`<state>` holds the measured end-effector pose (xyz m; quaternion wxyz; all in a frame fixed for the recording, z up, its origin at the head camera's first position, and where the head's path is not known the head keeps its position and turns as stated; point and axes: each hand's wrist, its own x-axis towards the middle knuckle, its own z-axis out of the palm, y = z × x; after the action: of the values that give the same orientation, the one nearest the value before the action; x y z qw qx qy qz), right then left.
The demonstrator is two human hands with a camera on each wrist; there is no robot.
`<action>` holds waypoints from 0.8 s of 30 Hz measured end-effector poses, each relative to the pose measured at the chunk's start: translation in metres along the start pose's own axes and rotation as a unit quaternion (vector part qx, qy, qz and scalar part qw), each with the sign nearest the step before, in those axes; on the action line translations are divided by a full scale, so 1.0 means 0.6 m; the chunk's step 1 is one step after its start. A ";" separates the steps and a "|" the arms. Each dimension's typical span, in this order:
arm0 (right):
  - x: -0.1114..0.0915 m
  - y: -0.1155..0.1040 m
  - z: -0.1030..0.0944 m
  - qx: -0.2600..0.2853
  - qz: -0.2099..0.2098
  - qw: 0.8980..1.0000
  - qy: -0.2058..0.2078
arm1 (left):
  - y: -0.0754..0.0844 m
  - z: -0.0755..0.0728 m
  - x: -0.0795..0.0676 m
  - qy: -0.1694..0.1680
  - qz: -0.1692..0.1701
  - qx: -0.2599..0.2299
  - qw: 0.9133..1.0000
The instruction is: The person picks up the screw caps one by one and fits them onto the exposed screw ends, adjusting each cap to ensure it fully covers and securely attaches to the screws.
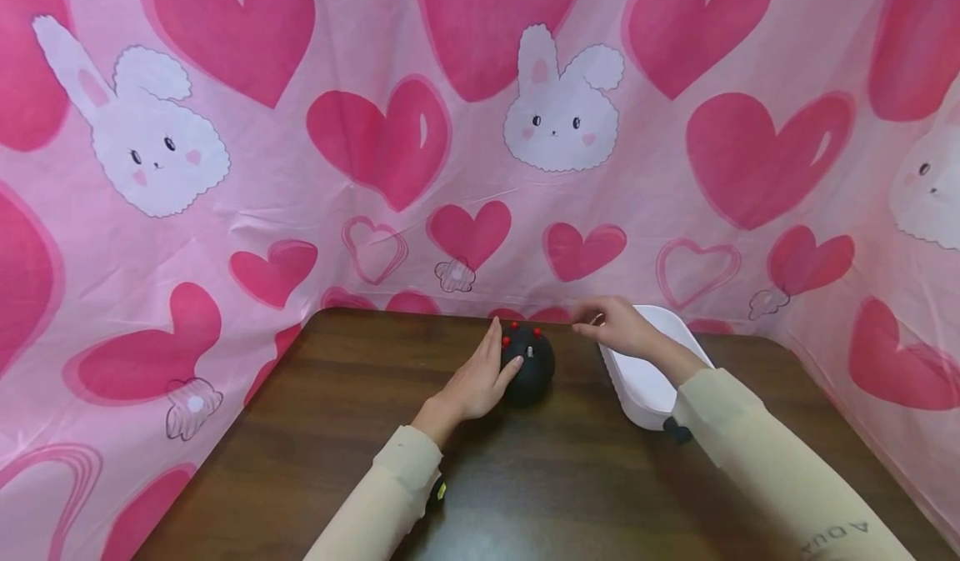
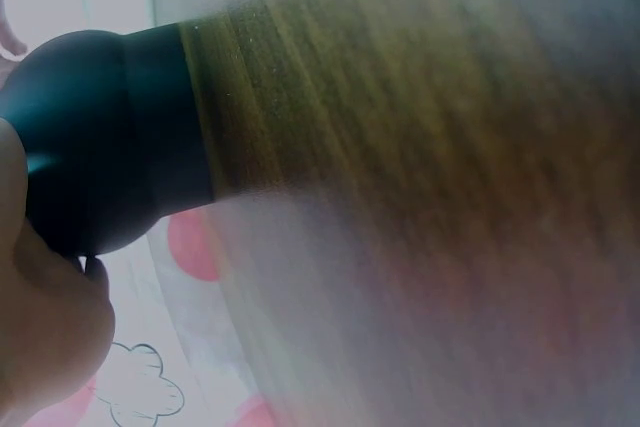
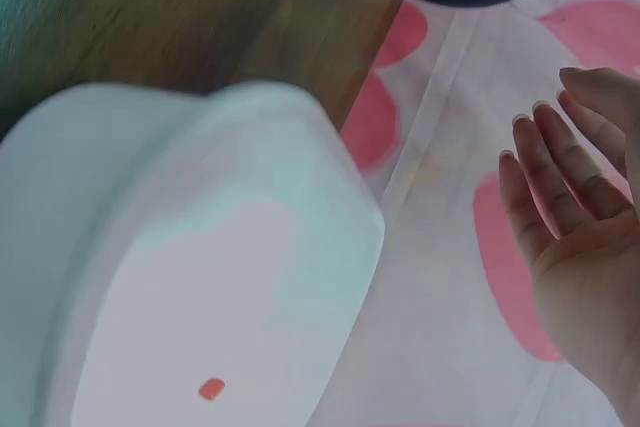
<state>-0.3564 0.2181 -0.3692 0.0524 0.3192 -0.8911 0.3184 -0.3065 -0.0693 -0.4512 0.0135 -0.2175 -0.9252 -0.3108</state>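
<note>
A black ball-shaped object [image 1: 530, 378] stands on a short black cylindrical base, seen sideways in the left wrist view. Several small red knobs [image 1: 537, 333] and a small silvery piece [image 1: 530, 351] sit on its upper part. My left hand [image 1: 474, 384] rests against its left side, fingers straight and thumb on the front. To the right of the ball, my right hand [image 1: 617, 326] hovers over the left rim of a white tray [image 1: 628, 415]. Its fingers are loosely bent in the right wrist view, with nothing visible in them. Inside the tray lies a small red piece [image 3: 211, 388].
Both things stand on a dark brown wooden table [image 1: 315, 428]. A pink curtain [image 1: 480, 186] with hearts and rabbits hangs behind the table and along its sides. Black wrist straps show at both sleeves.
</note>
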 end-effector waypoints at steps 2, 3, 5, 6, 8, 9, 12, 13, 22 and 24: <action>-0.002 0.006 -0.006 -0.010 -0.006 1.000 0.002 | 0.001 -0.001 -0.002 0.001 0.002 -0.001 1.000; -0.004 0.009 -0.008 -0.013 -0.012 1.000 0.004 | 0.002 -0.001 -0.002 0.002 0.003 -0.002 1.000; -0.005 0.015 -0.013 -0.023 -0.025 0.999 0.007 | 0.002 -0.002 -0.003 0.003 0.004 -0.005 1.000; -0.005 0.018 -0.015 -0.027 -0.032 0.999 0.008 | 0.002 -0.002 -0.003 0.003 0.004 -0.004 1.000; -0.007 0.025 -0.020 -0.040 -0.041 0.998 0.010 | 0.003 -0.003 -0.003 0.002 0.002 -0.005 1.000; -0.007 0.028 -0.022 -0.045 -0.042 0.998 0.011 | 0.003 -0.003 -0.002 0.002 0.002 -0.005 1.000; -0.008 0.036 -0.028 -0.060 -0.043 0.997 0.014 | 0.002 -0.002 -0.001 0.002 0.000 -0.002 1.000; -0.009 0.040 -0.030 -0.065 -0.041 0.997 0.015 | 0.002 -0.001 0.000 0.002 0.000 -0.001 1.000; -0.013 0.061 -0.047 -0.075 -0.026 0.997 0.006 | 0.002 -0.002 -0.001 0.000 0.002 -0.001 1.000; -0.014 0.066 -0.049 -0.076 -0.024 0.997 0.004 | 0.002 -0.002 -0.002 0.002 0.004 -0.001 1.000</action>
<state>-0.3770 0.2639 -0.3693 0.0872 0.3340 -0.9048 0.2493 -0.3053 -0.0695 -0.4500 0.0166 -0.2209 -0.9238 -0.3123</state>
